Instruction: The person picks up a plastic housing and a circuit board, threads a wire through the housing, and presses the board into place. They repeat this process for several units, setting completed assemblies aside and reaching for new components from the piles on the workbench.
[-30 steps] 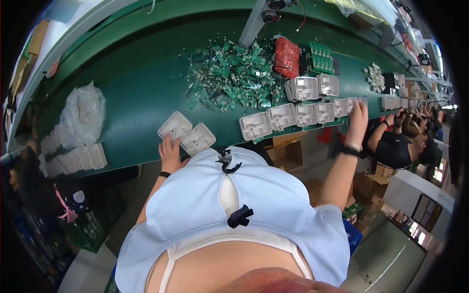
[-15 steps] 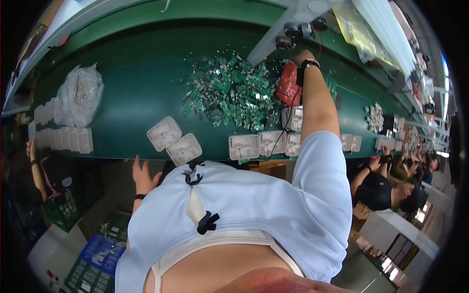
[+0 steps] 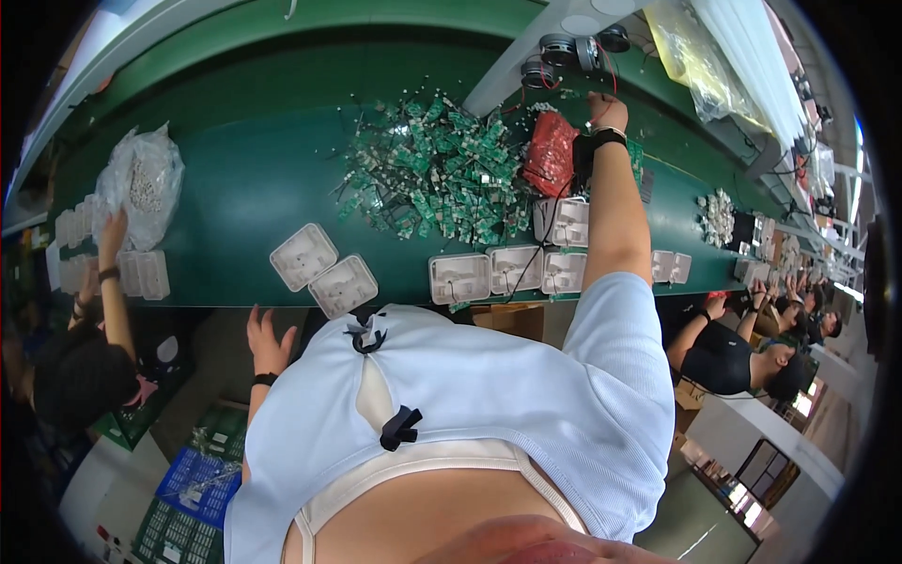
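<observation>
My right hand (image 3: pixel 609 113) reaches to the far side of the green bench, beside a red plastic bag (image 3: pixel 551 153). Its fingers look bent together at a thin red wire (image 3: pixel 614 73) that runs down from the round black speakers (image 3: pixel 558 51); whatever they grip is too small to make out. Near the bench's front edge, my left hand (image 3: pixel 270 340) hangs with its fingers apart, holding nothing. Two white plastic housings (image 3: pixel 303 257) lie closest to it. Left of the red bag spreads a heap of green circuit boards (image 3: pixel 437 169) with wires.
More white housings (image 3: pixel 460 279) line the front edge, a black cable (image 3: pixel 537 256) crossing them. A slanted grey post (image 3: pixel 503 75) rises behind the heap. At left, a co-worker's hand (image 3: pixel 114 230) touches a clear bag of small parts (image 3: pixel 148 183). Other people sit along the right.
My right hand has shifted slightly to the right, and its fingers are now at the red wire. The left co-worker has reached over to the clear bag. My left hand stays open.
</observation>
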